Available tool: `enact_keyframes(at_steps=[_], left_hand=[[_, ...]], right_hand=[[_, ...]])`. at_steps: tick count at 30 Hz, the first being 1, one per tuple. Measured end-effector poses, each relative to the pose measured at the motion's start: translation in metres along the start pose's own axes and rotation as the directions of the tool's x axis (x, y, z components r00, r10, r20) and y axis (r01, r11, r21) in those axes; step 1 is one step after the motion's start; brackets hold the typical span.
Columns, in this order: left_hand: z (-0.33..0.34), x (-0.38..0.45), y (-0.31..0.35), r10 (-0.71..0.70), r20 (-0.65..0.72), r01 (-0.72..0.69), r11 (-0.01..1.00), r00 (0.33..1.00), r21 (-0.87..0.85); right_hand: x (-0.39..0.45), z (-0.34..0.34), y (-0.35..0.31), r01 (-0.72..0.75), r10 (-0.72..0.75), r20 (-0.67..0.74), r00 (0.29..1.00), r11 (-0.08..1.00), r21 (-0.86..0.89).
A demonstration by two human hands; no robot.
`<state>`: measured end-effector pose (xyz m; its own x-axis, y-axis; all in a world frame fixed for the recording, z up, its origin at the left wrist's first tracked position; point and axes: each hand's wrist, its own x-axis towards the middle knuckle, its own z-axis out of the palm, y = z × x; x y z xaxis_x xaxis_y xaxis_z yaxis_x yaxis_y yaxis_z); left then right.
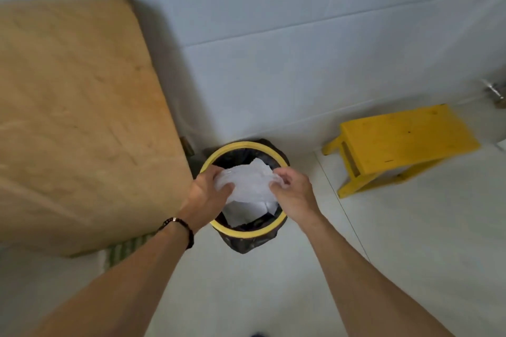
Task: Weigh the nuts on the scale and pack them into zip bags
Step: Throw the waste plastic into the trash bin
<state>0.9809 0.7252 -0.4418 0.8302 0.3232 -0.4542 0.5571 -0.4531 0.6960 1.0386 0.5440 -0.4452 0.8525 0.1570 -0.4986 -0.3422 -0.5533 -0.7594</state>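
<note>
A crumpled clear plastic bag (250, 183) is stretched between both my hands directly over a yellow-rimmed bin (219, 154) lined with a black bag. My left hand (208, 194), with a dark bead bracelet on the wrist, grips the bag's left end. Pinching the right end is my right hand (291, 192). White paper or plastic (243, 213) lies inside the bin under the bag. No nuts, scale or zip bags are in view.
A tan mattress (82, 117) leans against the wall at the left. A low yellow wooden stool (402, 142) stands on the pale tiled floor at the right. A metal tap fitting (494, 91) sticks out at the far right edge.
</note>
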Motion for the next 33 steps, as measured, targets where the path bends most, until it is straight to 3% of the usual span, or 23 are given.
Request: enact_keyframes(at_steps=[2, 5, 8, 11, 15, 20, 24, 33], left_hand=[[0.004, 0.002, -0.010, -0.040, 0.005, 0.040, 0.999, 0.999, 0.022], [-0.001, -0.007, -0.008, -0.023, -0.001, 0.022, 0.992, 1.000, 0.125], [-0.017, -0.030, 0.008, 0.097, 0.013, -0.095, 0.941, 0.995, 0.324], [-0.035, -0.057, 0.032, 0.303, 0.057, -0.287, 0.807, 0.951, 0.517], [-0.060, -0.100, 0.083, 0.515, 0.153, -0.475, 0.582, 0.843, 0.660], [-0.081, -0.164, 0.171, 0.678, 0.250, -0.623, 0.383, 0.691, 0.683], [-0.079, -0.231, 0.244, 0.743, 0.349, -0.746, 0.292, 0.571, 0.599], [0.000, -0.425, 0.360, 0.788, 0.596, -0.956, -0.033, 0.156, 0.293]], right_hand=[[0.002, 0.007, 0.010, 0.027, -0.021, 0.079, 0.997, 0.996, -0.082], [-0.004, 0.002, 0.010, 0.073, -0.058, 0.082, 0.995, 0.980, -0.187], [-0.024, -0.016, -0.007, 0.173, -0.166, 0.051, 0.985, 0.907, -0.383], [-0.055, -0.041, -0.037, 0.257, -0.287, 0.055, 0.956, 0.737, -0.626], [-0.112, -0.087, -0.083, 0.243, -0.409, -0.031, 0.912, 0.601, -0.761], [-0.206, -0.153, -0.132, 0.117, -0.470, -0.226, 0.853, 0.596, -0.794], [-0.305, -0.210, -0.157, -0.039, -0.437, -0.410, 0.800, 0.645, -0.763], [-0.551, -0.316, -0.125, -0.527, -0.257, -0.791, 0.555, 0.627, -0.574]])
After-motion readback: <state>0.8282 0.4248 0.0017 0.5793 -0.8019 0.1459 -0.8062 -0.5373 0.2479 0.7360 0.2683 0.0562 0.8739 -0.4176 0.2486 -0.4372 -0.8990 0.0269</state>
